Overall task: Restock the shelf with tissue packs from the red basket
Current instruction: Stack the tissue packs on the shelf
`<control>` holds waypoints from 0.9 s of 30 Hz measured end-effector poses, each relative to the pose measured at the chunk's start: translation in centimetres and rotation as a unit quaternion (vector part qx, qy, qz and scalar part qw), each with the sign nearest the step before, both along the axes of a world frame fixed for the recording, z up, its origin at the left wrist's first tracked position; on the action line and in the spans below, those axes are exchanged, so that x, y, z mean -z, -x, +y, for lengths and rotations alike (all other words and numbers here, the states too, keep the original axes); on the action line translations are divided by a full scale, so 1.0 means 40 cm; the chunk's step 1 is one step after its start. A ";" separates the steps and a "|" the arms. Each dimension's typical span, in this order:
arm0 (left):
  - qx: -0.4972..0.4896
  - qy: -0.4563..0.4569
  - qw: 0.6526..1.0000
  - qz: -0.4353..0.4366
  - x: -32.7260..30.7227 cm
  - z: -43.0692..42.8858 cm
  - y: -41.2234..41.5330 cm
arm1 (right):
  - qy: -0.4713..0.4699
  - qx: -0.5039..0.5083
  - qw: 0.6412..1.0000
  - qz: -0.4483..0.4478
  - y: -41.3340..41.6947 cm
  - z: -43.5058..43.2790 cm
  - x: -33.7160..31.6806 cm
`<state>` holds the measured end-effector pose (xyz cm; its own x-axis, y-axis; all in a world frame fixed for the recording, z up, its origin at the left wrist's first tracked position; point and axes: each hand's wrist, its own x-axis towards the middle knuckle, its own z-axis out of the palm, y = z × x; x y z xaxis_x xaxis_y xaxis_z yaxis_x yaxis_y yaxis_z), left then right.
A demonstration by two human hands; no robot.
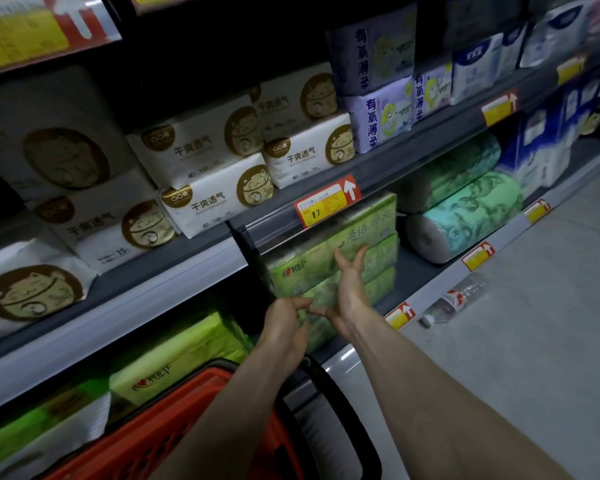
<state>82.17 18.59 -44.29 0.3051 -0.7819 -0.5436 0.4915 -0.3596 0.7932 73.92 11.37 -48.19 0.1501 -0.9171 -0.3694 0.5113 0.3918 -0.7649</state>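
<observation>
A green tissue pack (302,275) stands in the lower shelf (426,292) beneath a price tag. My right hand (347,289) lies flat against its front face, fingers spread and straight. My left hand (286,323) is at the pack's lower left corner, fingers curled on the wrapper's edge. The red basket (146,434) with its black handle sits below my arms at the bottom left. What lies inside the basket is hidden.
More green packs (174,362) lie on the lower shelf to the left. White cat-logo packs (215,174) fill the shelf above. Teal paper rolls (465,216) lie to the right. A plastic bottle (454,303) lies on the grey floor by the shelf base.
</observation>
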 end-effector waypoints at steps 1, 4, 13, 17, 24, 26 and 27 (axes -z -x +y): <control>0.006 -0.006 1.000 -0.008 -0.003 0.002 0.004 | 0.002 0.001 1.000 0.005 -0.002 0.001 0.000; 0.027 -0.018 0.999 -0.020 -0.009 0.025 0.007 | -0.016 0.000 1.000 0.011 0.007 0.012 -0.002; 0.029 -0.008 1.000 -0.007 -0.024 0.033 -0.013 | -0.074 -0.036 0.996 0.035 -0.041 -0.002 0.070; 0.089 -0.003 0.995 -0.032 -0.011 0.092 -0.045 | -0.076 -0.005 0.989 0.129 -0.041 -0.008 0.054; 0.117 0.018 0.969 -0.216 -0.043 0.288 -0.218 | 0.081 -0.286 0.862 0.411 -0.121 0.191 -0.077; 0.149 0.030 0.916 -0.370 -0.050 0.374 -0.295 | 0.201 -0.353 0.759 0.509 -0.161 0.246 -0.112; 0.169 0.011 0.869 -0.464 -0.051 0.422 -0.337 | 0.246 -0.377 0.714 0.537 -0.179 0.266 -0.117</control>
